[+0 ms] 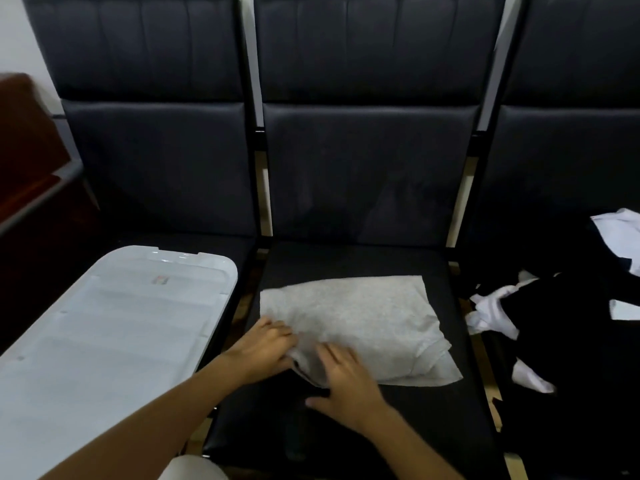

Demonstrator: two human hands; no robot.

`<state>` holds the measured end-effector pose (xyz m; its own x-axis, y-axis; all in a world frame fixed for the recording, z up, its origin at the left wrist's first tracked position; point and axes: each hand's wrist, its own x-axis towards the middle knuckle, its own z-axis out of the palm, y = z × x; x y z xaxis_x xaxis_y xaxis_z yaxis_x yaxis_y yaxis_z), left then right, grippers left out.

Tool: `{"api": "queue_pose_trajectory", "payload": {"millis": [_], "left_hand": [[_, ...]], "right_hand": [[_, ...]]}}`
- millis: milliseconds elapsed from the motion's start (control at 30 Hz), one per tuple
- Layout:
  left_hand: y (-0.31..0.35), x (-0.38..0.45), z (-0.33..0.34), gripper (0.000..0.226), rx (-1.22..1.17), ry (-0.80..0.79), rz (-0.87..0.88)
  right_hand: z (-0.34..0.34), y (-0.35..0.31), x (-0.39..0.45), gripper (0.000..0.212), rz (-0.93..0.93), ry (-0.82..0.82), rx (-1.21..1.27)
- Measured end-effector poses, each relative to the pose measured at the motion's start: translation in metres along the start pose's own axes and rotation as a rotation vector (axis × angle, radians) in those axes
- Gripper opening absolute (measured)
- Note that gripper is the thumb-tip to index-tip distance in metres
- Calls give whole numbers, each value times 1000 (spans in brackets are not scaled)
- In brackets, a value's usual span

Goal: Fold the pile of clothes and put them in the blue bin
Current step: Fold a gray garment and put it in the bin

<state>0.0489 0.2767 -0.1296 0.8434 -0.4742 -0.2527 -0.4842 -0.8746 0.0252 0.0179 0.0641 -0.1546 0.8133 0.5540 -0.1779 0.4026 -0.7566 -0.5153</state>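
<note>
A light grey garment (360, 317), folded into a rough rectangle, lies on the middle black chair seat (346, 427). My left hand (266, 344) grips its near left corner, with fingers curled into the cloth. My right hand (346, 379) lies flat on the near edge of the garment, fingers straight and spread. A pile of black and white clothes (540, 320) sits on the chair to the right. The white lid (104, 341) of a bin covers the left chair; the bin's body is hidden beneath it.
Three black padded chairs stand side by side with tall backs (367, 161). A dark red wooden piece of furniture (31, 161) stands at the far left. Narrow gaps between the seats show a light floor.
</note>
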Motion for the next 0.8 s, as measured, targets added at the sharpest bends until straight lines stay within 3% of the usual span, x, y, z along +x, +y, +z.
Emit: {"api": "queue_pose_trajectory", "payload": {"millis": [33,133,200,267,333,367,400,467,567,633,700,767,800], "left_hand": [[7,-1,-10,38,-72,72,17],[19,-16,-38,23,-451,146,14],[8,-27,-40,47,-574,80,-41],[-11,-34,-27,68,-560,-28,-98],[-24,-33,-12,46,-595,-28,-134],[-26,-24,-7,29,-617,22,-145],[-28,-19,-7,26,-624,78,-195],[-24,8,-18,44,-604,263,-254],[-6,55,-50,45,-704,487,-234],[13,82,-66,32,-838,327,-200],[28,96,-62,20,-834,-61,-160],[33,96,-42,72,-560,-360,-143],[32,95,-30,84,-440,-394,-165]], "right_hand": [[7,-14,8,74,42,59,105],[6,-47,21,25,204,292,296],[4,-51,20,15,250,375,391],[-6,-50,10,14,256,416,625],[-18,-47,-4,23,247,408,759],[-24,-39,-13,29,276,412,794],[-27,-34,-18,34,325,422,858],[-31,-12,-30,42,469,489,944],[-36,22,-43,48,560,575,986],[-43,42,-48,45,623,605,995],[-46,62,-48,38,734,572,944],[-42,82,-51,32,787,484,825],[-39,90,-53,31,797,433,768]]}}
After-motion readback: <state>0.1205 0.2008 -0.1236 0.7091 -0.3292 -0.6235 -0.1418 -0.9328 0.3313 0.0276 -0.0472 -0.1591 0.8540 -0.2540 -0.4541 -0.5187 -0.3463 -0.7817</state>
